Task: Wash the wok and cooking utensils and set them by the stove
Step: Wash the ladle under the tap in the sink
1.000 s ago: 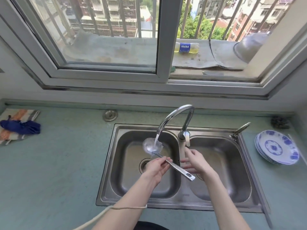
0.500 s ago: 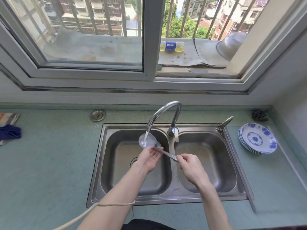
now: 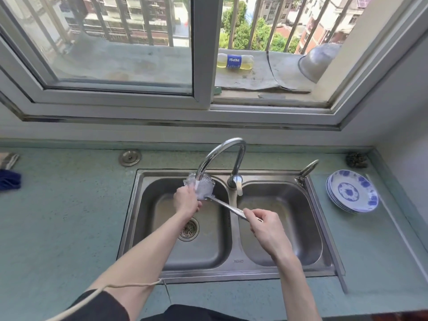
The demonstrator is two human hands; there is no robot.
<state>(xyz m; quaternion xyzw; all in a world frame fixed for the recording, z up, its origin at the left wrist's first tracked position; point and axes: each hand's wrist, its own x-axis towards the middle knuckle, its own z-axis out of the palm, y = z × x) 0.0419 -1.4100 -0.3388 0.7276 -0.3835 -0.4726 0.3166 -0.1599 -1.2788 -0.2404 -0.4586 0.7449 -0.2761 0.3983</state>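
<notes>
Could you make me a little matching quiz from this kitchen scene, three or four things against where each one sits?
Things:
1. ladle
2. stack of plates
3. bottle
4. blue cloth

Places:
A. on the ledge outside the window
B. at the counter's far left edge
C. under the running tap
D. on the counter right of the sink

Pairs: 1-C, 2-D, 3-A, 4-B

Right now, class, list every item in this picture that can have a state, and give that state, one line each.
faucet: running, spout over the left basin.
ladle: bowl under the stream, handle slanting across the divider.
left hand: at the ladle's bowl.
right hand: gripping the handle end.
left basin drain: strainer in place.
plates: stacked.
window: right side open.
bottle: lying on its side.
</notes>
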